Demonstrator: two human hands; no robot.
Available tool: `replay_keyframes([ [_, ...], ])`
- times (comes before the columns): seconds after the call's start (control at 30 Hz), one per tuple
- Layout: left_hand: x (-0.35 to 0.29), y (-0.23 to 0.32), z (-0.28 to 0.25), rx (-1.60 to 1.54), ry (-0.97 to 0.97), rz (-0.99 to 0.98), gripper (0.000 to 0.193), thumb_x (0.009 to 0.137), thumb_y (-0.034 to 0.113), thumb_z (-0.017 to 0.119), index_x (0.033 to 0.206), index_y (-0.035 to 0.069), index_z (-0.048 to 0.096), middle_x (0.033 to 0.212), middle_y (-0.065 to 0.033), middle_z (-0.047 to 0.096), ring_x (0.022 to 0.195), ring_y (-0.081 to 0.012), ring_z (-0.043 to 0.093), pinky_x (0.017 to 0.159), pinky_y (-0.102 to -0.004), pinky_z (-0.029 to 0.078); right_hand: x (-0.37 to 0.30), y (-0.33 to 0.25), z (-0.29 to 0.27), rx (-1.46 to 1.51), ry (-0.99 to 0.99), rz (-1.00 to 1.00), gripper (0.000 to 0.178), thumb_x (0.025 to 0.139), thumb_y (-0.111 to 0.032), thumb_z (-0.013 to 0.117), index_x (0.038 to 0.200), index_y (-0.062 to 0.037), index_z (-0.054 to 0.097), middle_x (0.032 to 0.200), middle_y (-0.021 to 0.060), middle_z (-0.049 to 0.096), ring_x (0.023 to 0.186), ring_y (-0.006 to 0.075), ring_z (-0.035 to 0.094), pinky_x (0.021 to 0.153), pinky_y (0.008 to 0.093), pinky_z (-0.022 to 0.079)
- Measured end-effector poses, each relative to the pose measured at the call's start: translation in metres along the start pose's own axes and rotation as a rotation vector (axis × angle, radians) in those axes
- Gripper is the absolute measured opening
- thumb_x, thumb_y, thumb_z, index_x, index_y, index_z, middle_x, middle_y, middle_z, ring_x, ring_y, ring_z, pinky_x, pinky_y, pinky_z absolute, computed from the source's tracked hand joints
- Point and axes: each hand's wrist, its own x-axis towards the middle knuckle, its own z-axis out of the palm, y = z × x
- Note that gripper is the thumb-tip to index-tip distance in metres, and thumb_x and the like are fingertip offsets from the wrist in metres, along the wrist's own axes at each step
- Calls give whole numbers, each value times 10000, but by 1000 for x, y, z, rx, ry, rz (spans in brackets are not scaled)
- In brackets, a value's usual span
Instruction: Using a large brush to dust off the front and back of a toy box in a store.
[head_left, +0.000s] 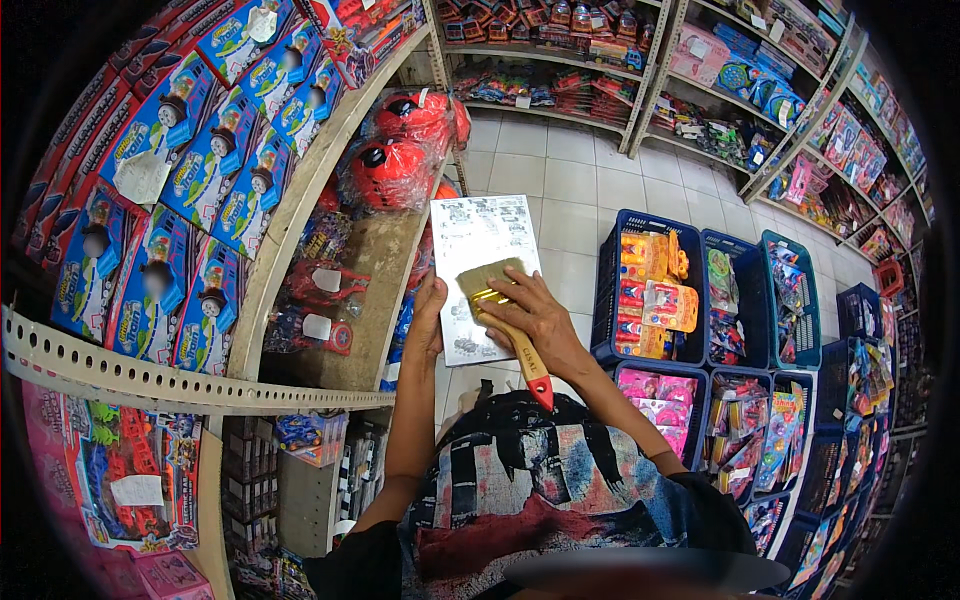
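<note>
A flat white box with grey printed pictures is held up in front of my body. My left hand grips its left edge, the thumb lying along the side. In my right hand is a wide paintbrush with a pale wooden handle, a red tip and a gold band. Its bristles lie over the middle of the box's face, and my fingers wrap the band. The lower right of the box is partly hidden behind the brush and my right hand.
At the left, a metal shelf carries boxed toys, with plastic-wrapped red toys on a lower board. Blue crates full of packaged toys stand on the white tiled floor at the right. More loaded racks line the back.
</note>
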Motion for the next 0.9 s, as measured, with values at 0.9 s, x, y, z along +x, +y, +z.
replay_keyframes([
  [0.9, 7, -8, -4, 39, -51, -49, 755, 844, 452, 621, 1369, -5, 327, 1272, -137, 489, 1143, -214, 509, 925, -315, 453, 7, 9, 0, 37, 51, 70, 327, 777, -207, 704, 1101, -176, 665, 1224, 100, 560, 1222, 335, 466, 975, 442, 443],
])
